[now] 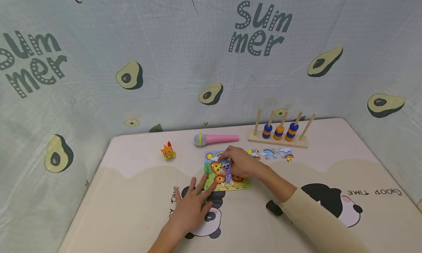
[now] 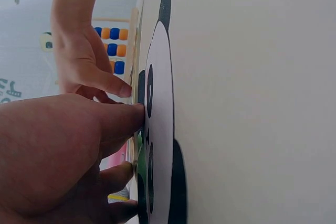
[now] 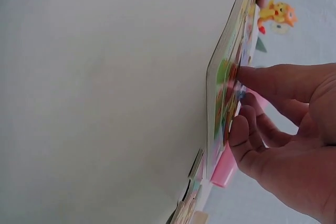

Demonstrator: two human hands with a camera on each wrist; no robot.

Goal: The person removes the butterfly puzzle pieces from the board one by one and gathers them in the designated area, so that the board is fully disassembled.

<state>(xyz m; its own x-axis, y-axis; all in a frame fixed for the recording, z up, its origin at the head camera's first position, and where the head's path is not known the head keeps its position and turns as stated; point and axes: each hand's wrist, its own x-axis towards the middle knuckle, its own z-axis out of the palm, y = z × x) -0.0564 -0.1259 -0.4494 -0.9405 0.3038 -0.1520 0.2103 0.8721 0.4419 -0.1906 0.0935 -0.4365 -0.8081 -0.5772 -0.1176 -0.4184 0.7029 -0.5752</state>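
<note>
A colorful butterfly jigsaw puzzle [image 1: 227, 185] lies flat on the table in the head view. My left hand [image 1: 189, 211] spreads its fingers at the puzzle's lower left, fingertips touching its edge. Over the upper right of the picture is my right hand [image 1: 244, 163], covering part of it. In the right wrist view, the thumb and fingers of that hand [image 3: 294, 114] stand apart with their tips on the puzzle's surface [image 3: 221, 98]. No piece shows clearly between them. Loose jigsaw pieces [image 1: 270, 153] lie in a row right of the puzzle.
Behind the puzzle lies a pink toy microphone [image 1: 219, 138]. A small orange and yellow figurine [image 1: 168, 151] stands to the left. At the back right is a wooden bead rack [image 1: 280, 138] with blue and orange beads. A black object [image 1: 274, 208] lies beside the right forearm.
</note>
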